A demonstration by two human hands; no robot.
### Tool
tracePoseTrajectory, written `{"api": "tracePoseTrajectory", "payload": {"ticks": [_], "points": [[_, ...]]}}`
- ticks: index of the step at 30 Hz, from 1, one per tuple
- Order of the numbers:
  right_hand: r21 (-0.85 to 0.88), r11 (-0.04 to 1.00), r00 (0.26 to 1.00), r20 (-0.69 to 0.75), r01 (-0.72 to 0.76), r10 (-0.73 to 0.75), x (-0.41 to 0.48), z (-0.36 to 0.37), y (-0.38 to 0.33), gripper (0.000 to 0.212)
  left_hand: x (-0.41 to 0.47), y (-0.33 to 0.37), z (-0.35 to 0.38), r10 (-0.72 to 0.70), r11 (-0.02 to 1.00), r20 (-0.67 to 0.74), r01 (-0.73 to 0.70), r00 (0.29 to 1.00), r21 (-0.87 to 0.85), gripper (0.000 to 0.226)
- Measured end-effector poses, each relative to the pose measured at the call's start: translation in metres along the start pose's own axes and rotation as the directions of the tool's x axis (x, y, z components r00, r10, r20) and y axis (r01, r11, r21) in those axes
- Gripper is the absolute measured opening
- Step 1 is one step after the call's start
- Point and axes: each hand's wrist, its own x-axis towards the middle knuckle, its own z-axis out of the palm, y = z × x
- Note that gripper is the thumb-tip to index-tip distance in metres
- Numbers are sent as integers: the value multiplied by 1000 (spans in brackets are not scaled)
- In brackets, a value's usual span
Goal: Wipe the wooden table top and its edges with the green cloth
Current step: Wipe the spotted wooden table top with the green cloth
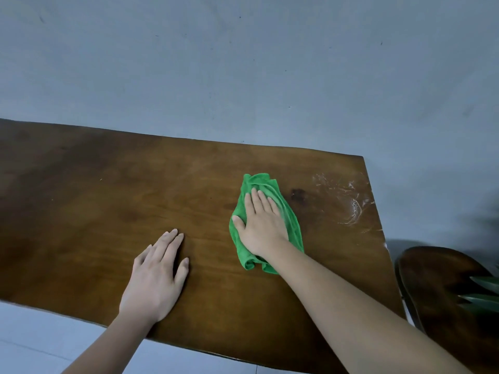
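Note:
The wooden table top (94, 201) fills the middle of the head view, its far edge against a wall. A crumpled green cloth (293, 225) lies right of centre on the wood. My right hand (260, 225) presses flat on the cloth with straight fingers, pointing away from me. My left hand (156, 276) rests flat on the bare wood near the front edge, fingers straight. A whitish smear (348, 201) marks the wood near the right end, and a dark stain (297, 195) sits just right of the cloth.
A grey-blue wall (243, 76) stands right behind the table. A dark wooden seat (437, 282) sits beyond the right end, with green leaves (483, 295) at the frame's edge. Pale floor (40, 336) shows below the front edge.

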Motion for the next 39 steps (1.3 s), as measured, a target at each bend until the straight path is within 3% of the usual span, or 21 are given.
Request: {"api": "tracePoseTrajectory", "payload": {"ticks": [5, 11, 16, 25, 32, 39], "points": [[-2, 941, 938, 70, 340, -339, 44, 13, -84, 76, 1, -2, 2, -2, 1000, 2, 2, 1000, 7, 73], [-18, 911, 906, 108, 412, -408, 111, 6, -114, 75, 1, -2, 2, 2, 1000, -3, -2, 1000, 10, 72], [-56, 955, 955, 64, 293, -289, 160, -14, -59, 76, 1, -2, 3, 3, 1000, -12, -2, 1000, 3, 71], [-59, 997, 998, -45, -57, 54, 140, -47, 145, 79, 2, -3, 4, 2, 1000, -7, -2, 1000, -3, 73], [-28, 957, 955, -66, -290, 287, 72, -54, 224, 81, 2, -2, 2, -2, 1000, -6, 2, 1000, -3, 78], [49, 854, 850, -83, -518, 520, -10, -47, 218, 83, 2, -1, 0, 7, 1000, -2, -7, 1000, 9, 73]]}}
